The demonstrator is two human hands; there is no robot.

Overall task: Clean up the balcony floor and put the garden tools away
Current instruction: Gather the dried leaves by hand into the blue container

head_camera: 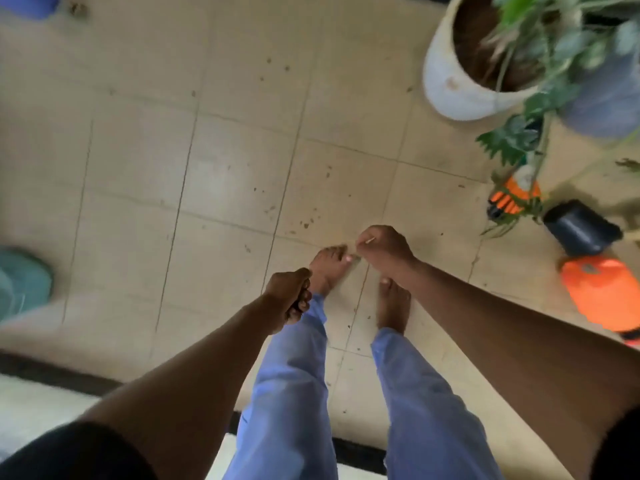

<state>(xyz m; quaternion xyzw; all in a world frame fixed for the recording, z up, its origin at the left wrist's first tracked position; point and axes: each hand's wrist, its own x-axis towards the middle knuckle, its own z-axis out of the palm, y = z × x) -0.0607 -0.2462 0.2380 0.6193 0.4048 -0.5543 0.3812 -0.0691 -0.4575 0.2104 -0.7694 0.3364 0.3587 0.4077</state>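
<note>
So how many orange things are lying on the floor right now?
2. An orange glove lies under the plant leaves at right, and a bigger orange item sits nearer, by the black pot. More may be hidden beyond the frame edge.

Beige tiles (242, 174) speckled brown; orange glove (514, 197), black pot (580, 226) right of right hand (384, 252); blue trousers (291, 375).

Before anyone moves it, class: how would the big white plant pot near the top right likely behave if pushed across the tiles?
The white pot looks filled with soil, so it is probably heavy and would scrape rather than glide. Its wide, rounded body suggests it will not tip easily. The trailing plant hangs over one side and could snag or bend.
</note>
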